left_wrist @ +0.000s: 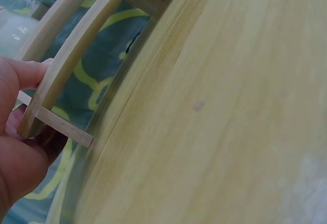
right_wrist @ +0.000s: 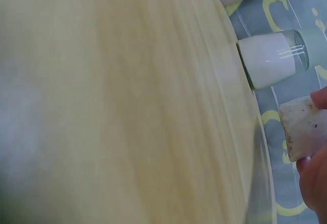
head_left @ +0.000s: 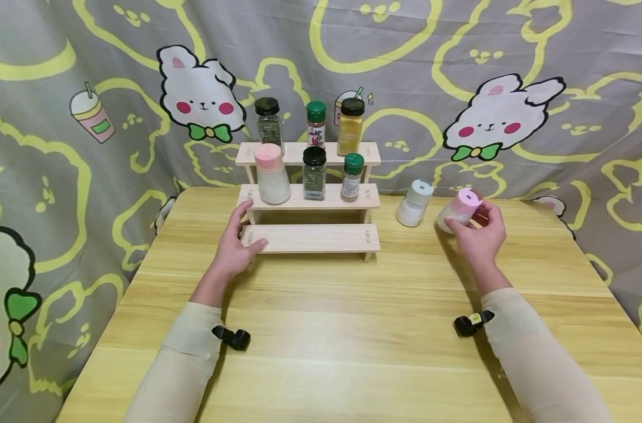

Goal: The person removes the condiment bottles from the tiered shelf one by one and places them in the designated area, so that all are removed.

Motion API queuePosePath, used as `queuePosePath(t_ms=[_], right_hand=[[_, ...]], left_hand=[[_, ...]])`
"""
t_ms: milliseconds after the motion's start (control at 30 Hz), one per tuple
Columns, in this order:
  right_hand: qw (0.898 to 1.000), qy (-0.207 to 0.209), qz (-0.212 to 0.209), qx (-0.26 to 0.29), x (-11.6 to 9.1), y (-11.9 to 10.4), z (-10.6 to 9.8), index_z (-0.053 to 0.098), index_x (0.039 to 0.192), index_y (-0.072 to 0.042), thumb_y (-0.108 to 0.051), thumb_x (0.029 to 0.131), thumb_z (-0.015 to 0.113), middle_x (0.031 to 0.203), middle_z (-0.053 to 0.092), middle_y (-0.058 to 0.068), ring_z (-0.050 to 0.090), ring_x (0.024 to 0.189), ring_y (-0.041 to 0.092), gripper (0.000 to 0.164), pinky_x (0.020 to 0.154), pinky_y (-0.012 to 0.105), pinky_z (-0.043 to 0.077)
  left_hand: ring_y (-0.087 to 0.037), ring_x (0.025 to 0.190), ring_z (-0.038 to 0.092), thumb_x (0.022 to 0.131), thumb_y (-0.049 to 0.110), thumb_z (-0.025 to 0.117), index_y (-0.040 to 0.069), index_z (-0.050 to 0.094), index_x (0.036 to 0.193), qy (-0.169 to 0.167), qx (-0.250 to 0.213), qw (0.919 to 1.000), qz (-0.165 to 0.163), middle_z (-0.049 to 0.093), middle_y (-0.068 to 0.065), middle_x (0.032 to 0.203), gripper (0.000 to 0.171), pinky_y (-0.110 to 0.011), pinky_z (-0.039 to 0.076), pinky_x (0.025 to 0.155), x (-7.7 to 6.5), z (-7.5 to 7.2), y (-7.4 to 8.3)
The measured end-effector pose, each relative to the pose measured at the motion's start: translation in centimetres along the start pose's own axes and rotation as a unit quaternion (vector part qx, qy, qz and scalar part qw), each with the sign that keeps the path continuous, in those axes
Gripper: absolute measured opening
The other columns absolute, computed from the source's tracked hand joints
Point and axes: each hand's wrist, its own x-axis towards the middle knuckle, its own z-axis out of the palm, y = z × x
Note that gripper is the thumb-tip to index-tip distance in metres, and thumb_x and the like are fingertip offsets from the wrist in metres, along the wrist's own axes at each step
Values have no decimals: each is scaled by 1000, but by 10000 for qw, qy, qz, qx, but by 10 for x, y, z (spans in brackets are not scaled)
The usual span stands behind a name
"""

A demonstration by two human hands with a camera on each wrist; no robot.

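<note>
My left hand (head_left: 234, 245) holds the left end of a three-step wooden spice rack (head_left: 310, 239); in the left wrist view its thumb and fingers lie around the end of the step (left_wrist: 53, 76). At the right, my right hand (head_left: 481, 235) grips a pink-lidded seasoning jar (head_left: 464, 204) that leans to one side. The right wrist view shows the base of this jar (right_wrist: 304, 129) lifted off the table, with pale contents and dark specks. Just left of it a seasoning jar with a pale green lid (head_left: 412, 210) stands upright on the table.
The rack's middle step bears another pink-lidded jar (head_left: 273, 179), a black-capped herb jar (head_left: 314, 176) and a small green-capped bottle (head_left: 351, 179). Above stand a black-capped herb jar (head_left: 269, 123), a green-capped bottle (head_left: 316, 126) and a yellow spice jar (head_left: 350, 129). A patterned curtain (head_left: 395, 76) hangs behind the table (head_left: 326, 329).
</note>
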Motion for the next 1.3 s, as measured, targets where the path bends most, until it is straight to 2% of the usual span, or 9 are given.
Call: queuePosePath(t_ms=[500,967,1300], right_hand=[[9995,-118,28,-293,11,11,3,57,133,-19,-16,73,90,127,55,1,53,115,18,68,93,28,50],[9988,-179,120,-449,12,18,2,55,133,-16,-18,76,88,127,53,3,53,116,19,66,95,29,49],[9980,-259,123,-561,13,18,5,50,139,-15,-21,78,87,133,52,6,51,119,21,71,98,29,47]], left_hand=[[-53,131,36,81,-19,69,6,31,153,30,-116,9999,-5,24,-21,158,85,-57,32,108,1,1,-1],[-53,132,37,81,-19,68,5,31,153,-3,-108,9999,-39,23,-23,158,85,-57,32,108,0,2,-1],[-53,131,36,81,-18,68,6,31,153,2,-64,10000,-14,23,-21,159,85,-57,31,108,1,1,-2]])
